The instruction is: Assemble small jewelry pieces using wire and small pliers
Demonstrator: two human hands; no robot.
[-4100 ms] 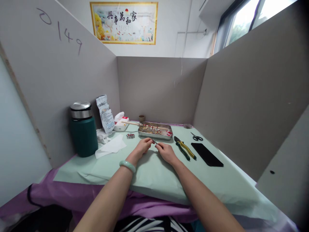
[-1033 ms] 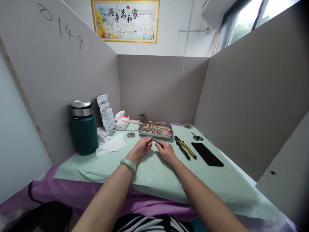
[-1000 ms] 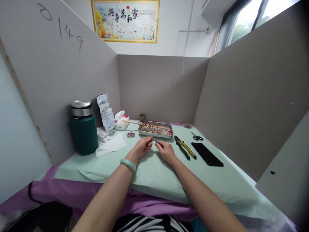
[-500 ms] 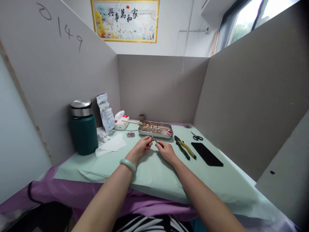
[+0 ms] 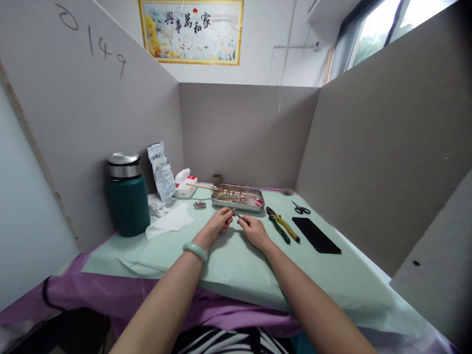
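My left hand (image 5: 220, 220), with a pale green bangle (image 5: 195, 250) on its wrist, is closed in a pinch; the tiny piece at its fingertips is too small to name. My right hand (image 5: 252, 229) grips a thin metal tool (image 5: 237, 213), perhaps tweezers, whose tip meets the left fingertips. Just beyond both hands stands a metal tray (image 5: 239, 206) of red and gold beads and small parts. Left of the tray lies a little heap of red and silver beadwork (image 5: 199, 205).
To the right are green-and-yellow pliers (image 5: 283, 225), black scissors (image 5: 301, 208) and a flat black slab (image 5: 316, 236). On the left stand a green thermos (image 5: 129, 206), a silver pouch (image 5: 161, 171), a tissue pack (image 5: 185, 187) and white paper (image 5: 170, 221). Grey partitions enclose the table.
Both hands keep nearly the same place and grip. The metal tool's tip has shifted very slightly at the left fingertips.
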